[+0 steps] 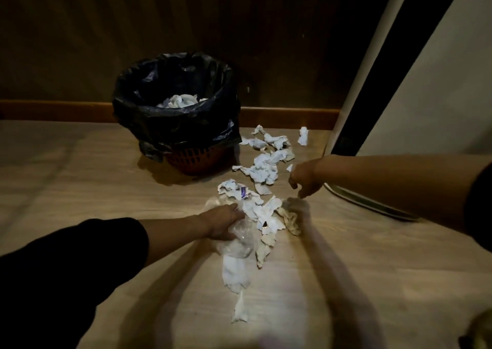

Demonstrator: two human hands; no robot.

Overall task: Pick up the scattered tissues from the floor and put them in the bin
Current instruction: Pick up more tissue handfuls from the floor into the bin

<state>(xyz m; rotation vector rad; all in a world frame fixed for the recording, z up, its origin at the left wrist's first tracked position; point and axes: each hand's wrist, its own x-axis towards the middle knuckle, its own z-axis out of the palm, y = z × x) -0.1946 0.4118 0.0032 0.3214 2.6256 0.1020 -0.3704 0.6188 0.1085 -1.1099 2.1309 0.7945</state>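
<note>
lined bin (175, 125), crumpled tissues (181, 100) inside, more tissues (263, 167) on floor (80, 175)

We note a floor (106, 178) of matt, pale wood-grain laminate, tissues (263, 166) of crumpled white paper, a bin (194, 159) of perforated reddish plastic, its liner (149, 125) of glossy black film, a clear wrinkled plastic wrapper (239, 238).

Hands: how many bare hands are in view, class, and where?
2. The left hand rests on crumpled clear plastic among white floor tissues; the right hand hovers near the farther crumpled white tissues.
</note>
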